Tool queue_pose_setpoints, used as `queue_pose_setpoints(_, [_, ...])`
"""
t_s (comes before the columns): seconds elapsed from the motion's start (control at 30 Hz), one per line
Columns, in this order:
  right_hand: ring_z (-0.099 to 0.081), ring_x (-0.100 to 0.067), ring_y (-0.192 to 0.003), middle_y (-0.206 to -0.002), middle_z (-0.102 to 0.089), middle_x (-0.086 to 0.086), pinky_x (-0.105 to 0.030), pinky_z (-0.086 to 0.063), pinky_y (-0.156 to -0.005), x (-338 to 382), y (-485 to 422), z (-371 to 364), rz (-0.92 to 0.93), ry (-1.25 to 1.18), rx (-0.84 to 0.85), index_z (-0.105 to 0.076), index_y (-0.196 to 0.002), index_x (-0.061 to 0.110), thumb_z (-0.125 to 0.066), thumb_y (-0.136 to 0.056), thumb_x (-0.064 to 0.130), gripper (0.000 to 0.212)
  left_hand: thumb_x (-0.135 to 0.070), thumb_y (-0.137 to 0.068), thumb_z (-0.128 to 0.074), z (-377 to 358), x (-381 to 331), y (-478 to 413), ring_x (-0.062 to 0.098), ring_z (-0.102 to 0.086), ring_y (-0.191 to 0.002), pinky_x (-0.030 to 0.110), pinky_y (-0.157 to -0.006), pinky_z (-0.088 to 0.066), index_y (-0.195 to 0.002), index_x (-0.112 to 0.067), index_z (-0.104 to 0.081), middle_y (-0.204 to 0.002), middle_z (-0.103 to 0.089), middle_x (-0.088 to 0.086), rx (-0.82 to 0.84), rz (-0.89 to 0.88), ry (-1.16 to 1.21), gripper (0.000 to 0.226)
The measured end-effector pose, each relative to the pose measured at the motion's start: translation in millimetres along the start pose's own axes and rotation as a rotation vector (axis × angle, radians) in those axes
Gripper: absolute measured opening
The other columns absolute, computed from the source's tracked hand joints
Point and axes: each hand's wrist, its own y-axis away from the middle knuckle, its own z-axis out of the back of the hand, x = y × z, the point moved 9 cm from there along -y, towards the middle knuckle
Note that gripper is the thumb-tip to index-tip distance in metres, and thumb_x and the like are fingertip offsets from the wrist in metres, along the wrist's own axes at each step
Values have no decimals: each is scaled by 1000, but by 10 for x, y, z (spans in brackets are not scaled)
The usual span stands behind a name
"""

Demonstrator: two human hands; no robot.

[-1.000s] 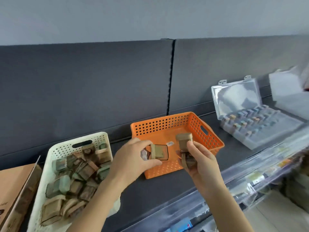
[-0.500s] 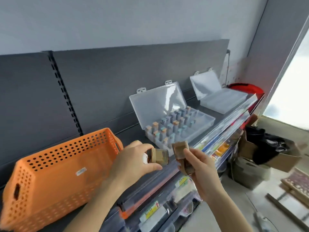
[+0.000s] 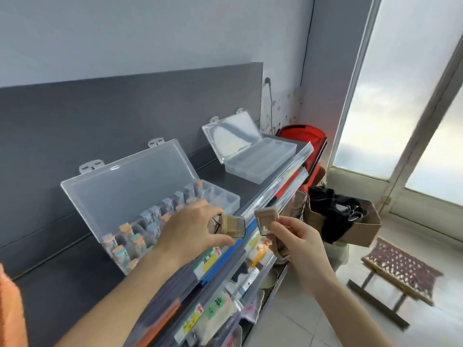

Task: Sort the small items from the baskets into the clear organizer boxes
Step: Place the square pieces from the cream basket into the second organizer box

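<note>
My left hand (image 3: 193,230) grips a small tan-capped clear item (image 3: 232,224) just in front of the near clear organizer box (image 3: 155,194). That box stands open on the shelf, its lid tipped back, with several pastel-capped items upright in its compartments. My right hand (image 3: 295,242) holds another tan-capped item (image 3: 266,219) upright, with more tan pieces tucked in the palm, out past the shelf's front edge. A second clear organizer box (image 3: 260,159) sits open farther right along the shelf. A sliver of the orange basket (image 3: 10,309) shows at the left edge.
The dark shelf (image 3: 75,276) has a grey back panel and clear price-strip rails (image 3: 278,186) along its front. Lower shelves hold packaged goods. On the floor to the right are a cardboard box with black contents (image 3: 345,216), a red basket (image 3: 303,134) and a small stool (image 3: 398,269).
The view has swung right: the orange basket has slid almost out of frame and the organizer boxes are now centred. Both hands moved right with their items, closer to the near box.
</note>
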Motion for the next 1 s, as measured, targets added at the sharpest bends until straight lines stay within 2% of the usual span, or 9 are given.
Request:
queue_pose_setpoints(0.17, [-53, -22, -63, -86, -66, -25, -26, -44, -52, 8, -648, 259, -1, -1, -6, -74, -95, 18, -57, -94, 17, 17, -74, -63, -61, -175, -5, -734, 10, -51, -90, 30, -78, -49, -107, -32, -61, -95, -49, -14, 1, -29, -2, 60])
queue_pose_setpoints(0.3, [-58, -21, -66, -86, -69, -21, -30, -45, -56, 40, -1347, 362, 9, 13, 14, -71, -95, 13, -61, -92, 17, 12, -69, -67, -64, -302, 49, -1405, 6, -51, -80, 17, -59, -36, -103, -32, -61, -89, -48, -16, -29, -33, -8, 52])
queue_pose_setpoints(0.37, [-55, -22, -61, -78, -67, -21, -29, -43, -54, 62, -1711, 378, 15, 32, 36, -70, -96, 11, -61, -91, 16, 11, -63, -67, -70, -342, 96, -1738, 6, -51, -78, 16, -56, -32, -99, -33, -62, -87, -49, -17, -45, -25, 3, 45])
queue_pose_setpoints(0.47, [-47, -18, -52, -62, -56, -13, -23, -39, -48, 135, -2207, 378, 33, 74, 73, -70, -96, 9, -61, -91, 15, 12, -56, -65, -77, -407, 222, -2174, 7, -52, -82, 25, -66, -43, -97, -33, -63, -90, -53, -18, -54, 5, 37, 41])
queue_pose_setpoints(0.57, [-47, -17, -55, -69, -58, -12, -21, -39, -47, 202, -2650, 398, 35, 65, 98, -67, -105, 16, -59, -93, 15, 15, -54, -64, -78, -454, 367, -2542, 10, -54, -83, 34, -73, -47, -96, -33, -65, -90, -56, -14, -72, 71, 44, 41])
queue_pose_setpoints(0.67, [-48, -18, -61, -70, -59, -9, -20, -41, -49, 175, -3040, 384, 19, 38, 129, -56, -122, 32, -57, -94, 15, 32, -54, -63, -78, -519, 512, -2799, 11, -53, -81, 32, -70, -45, -94, -32, -64, -87, -55, -12, -72, 125, 10, 41])
queue_pose_setpoints(0.73, [-50, -19, -65, -71, -61, -9, -21, -42, -52, 152, -3305, 330, 20, 44, 166, -54, -127, 31, -56, -95, 15, 36, -57, -64, -76, -539, 631, -2933, 11, -53, -78, 30, -65, -43, -91, -33, -62, -83, -53, -11, -88, 181, -9, 39])
queue_pose_setpoints(0.9, [-53, -22, -66, -80, -65, -22, -28, -45, -56, 106, -3943, 104, 16, 56, 317, -60, -116, 30, -58, -94, 16, 26, -62, -68, -71, -561, 875, -3201, 11, -52, -72, 26, -57, -37, -86, -29, -60, -80, -50, -10, -122, 368, -72, 38])
queue_pose_setpoints(1.0, [-49, -22, -60, -77, -66, -20, -29, -43, -54, 21, -4271, -34, 5, 62, 430, -59, -111, 26, -61, -91, 17, 22, -56, -69, -72, -622, 944, -3333, 11, -52, -73, 27, -55, -36, -86, -30, -60, -80, -49, -11, -87, 465, -130, 34])
